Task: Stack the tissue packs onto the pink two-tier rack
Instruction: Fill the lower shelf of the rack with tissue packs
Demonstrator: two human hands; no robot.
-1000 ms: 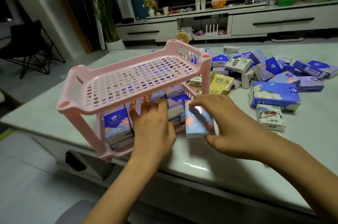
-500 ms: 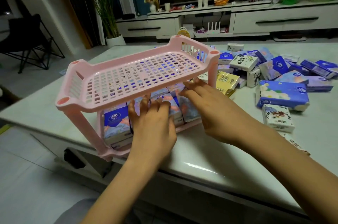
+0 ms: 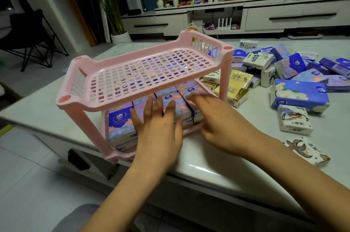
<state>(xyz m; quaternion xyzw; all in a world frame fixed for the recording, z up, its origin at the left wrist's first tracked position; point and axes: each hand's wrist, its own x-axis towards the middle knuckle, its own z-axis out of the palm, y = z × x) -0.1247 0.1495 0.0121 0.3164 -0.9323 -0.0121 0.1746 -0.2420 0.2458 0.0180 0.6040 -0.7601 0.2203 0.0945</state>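
Observation:
The pink two-tier rack (image 3: 106, 103) stands near the table's front left edge. Its top shelf holds nothing. Several blue and purple tissue packs (image 3: 120, 124) fill the lower tier side by side. My left hand (image 3: 159, 129) lies with straight fingers on the packs at the front of the lower tier. My right hand (image 3: 219, 121) reaches in from the right, its straight fingers touching the rightmost packs under the top shelf. Neither hand grips a pack.
A heap of loose tissue packs (image 3: 299, 95) in blue, white and yellow covers the table (image 3: 208, 157) to the right of the rack. Two white packs (image 3: 293, 121) lie near my right forearm. A TV cabinet (image 3: 265, 15) and a potted plant (image 3: 117, 13) stand beyond the table.
My right hand carried a blue pack to the lower tier, slid it in and let go. Its fingers now rest flat on the packs. My left hand stayed pressed on the front packs.

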